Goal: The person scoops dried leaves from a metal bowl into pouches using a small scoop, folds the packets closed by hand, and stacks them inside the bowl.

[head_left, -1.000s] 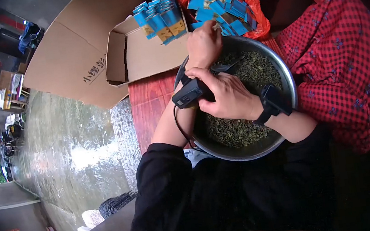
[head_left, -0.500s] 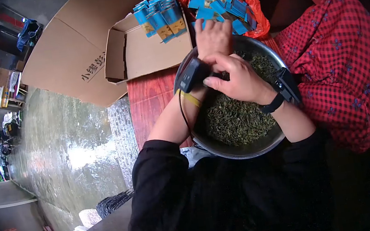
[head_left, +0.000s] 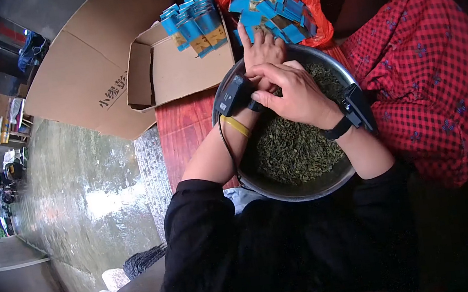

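My left hand point(head_left: 266, 50) is over the far rim of a metal basin point(head_left: 323, 195), fingers apart and holding nothing, index finger stretched toward the blue packets point(head_left: 270, 10). A black box-shaped device point(head_left: 233, 94) and a yellow band point(head_left: 236, 126) sit on my left wrist. My right hand point(head_left: 301, 96) lies across that wrist, thumb and fingers on either side of it beside the device. Part of the grip is hidden. A black strap with another device point(head_left: 359, 108) is on my right wrist. Dark green dried leaves point(head_left: 299, 152), like tea, fill the basin beneath both hands.
An orange-red plastic bag point(head_left: 320, 16) holds the blue packets. Left of it, an open cardboard tray point(head_left: 179, 80) carries more upright blue-and-gold packets point(head_left: 196, 25). A large carton point(head_left: 82, 77) stands behind. Red checked cloth point(head_left: 425, 87) hangs at right; wet floor point(head_left: 86, 176) lies at left.
My left hand's index finger has stretched out, and the hand's fingers are more spread. My right hand has shifted slightly on the left wrist. The whole view has moved a little.
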Demonstrator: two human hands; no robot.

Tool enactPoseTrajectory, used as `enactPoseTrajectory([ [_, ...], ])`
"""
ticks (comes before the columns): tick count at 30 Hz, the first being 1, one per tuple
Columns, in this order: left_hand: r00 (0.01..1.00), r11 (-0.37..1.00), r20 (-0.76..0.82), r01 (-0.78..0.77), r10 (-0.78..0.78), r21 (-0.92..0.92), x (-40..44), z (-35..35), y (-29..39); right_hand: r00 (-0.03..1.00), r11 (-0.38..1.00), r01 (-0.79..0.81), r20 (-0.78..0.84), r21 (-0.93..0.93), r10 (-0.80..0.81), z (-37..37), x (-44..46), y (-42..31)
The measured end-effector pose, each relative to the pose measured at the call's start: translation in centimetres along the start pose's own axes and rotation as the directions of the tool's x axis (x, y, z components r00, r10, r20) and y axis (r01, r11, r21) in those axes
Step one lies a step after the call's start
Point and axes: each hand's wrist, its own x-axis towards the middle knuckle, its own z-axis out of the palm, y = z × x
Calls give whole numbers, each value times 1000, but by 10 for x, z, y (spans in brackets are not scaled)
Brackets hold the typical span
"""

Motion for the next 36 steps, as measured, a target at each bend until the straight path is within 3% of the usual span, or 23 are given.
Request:
enactPoseTrajectory([
  [3,987,968,-157,-13,-27,-251,-1,6,-13,1000,999,-6,16,-31,6,-8,2,3],
  [4,992,937,-122,-1,-45,-349,-4,7,-20,998,998,-46,40,-38,47,-12,3,5],
  [8,976,892,-170,48,-138,-450,-10,8,-34,968,897,-211,-42,389,246,-14,7,19],
  [9,975,880,-167,50,-144,-472,-10,8,-35,968,895,-213,-40,392,248,-13,8,20],
  [10,975,868,-165,49,-149,-494,-9,8,-36,992,972,-98,-62,212,114,-14,9,20],
  [11,982,873,-125,61,-138,-484,-8,9,-34,998,999,23,-58,23,-22,-16,9,20],
  [15,993,933,-6,107,-116,-344,-6,17,-27,993,982,108,62,-156,-100,-1,2,5],
  [16,994,932,-4,105,-113,-346,-5,20,-26,993,982,105,62,-156,-96,4,0,2],
  [18,996,983,-38,72,-79,-169,-5,20,-26,996,986,88,43,-140,-83,13,-3,-4],
  [20,995,980,-59,67,-79,-189,-7,15,-26,994,990,110,-6,-92,-111,19,-5,-4],
  [21,995,981,-61,63,-75,-185,-8,7,-27,989,992,-89,125,87,78,21,-6,-2],
  [22,996,982,-61,59,-71,-182,-8,0,-29,929,924,-306,284,231,237,24,-8,0],
  [23,995,982,-72,49,-63,-183,-7,-7,-30,915,862,-346,338,371,221,29,-10,6],
  [24,996,982,-70,50,-64,-184,-8,-6,-32,914,861,-348,340,371,223,28,-9,3],
  [26,989,955,-88,93,-122,-280,-7,-5,-34,858,597,-492,470,634,208,24,-8,-2],
  [27,988,955,-87,96,-125,-281,-7,-6,-35,803,489,-582,554,649,219,23,-6,-5],
  [28,985,959,-123,85,-122,-271,-7,-7,-34,801,488,-585,557,648,221,22,-6,-5],
  [30,981,962,-160,68,-113,-264,-6,-10,-31,681,228,-730,714,644,164,21,-6,-2],
  [31,986,963,-145,39,-81,-268,-8,-13,-28,681,227,-731,713,644,168,21,-6,-3],
  [33,985,959,-165,3,-51,-283,-9,-15,-24,695,476,-671,706,568,137,21,-5,-4],
  [34,985,958,-163,7,-56,-285,-9,-14,-24,691,475,-674,710,565,137,20,-4,-7],
  [36,971,935,-231,-24,-62,-354,-8,-14,-25,751,670,-554,643,493,148,15,-3,-15],
])
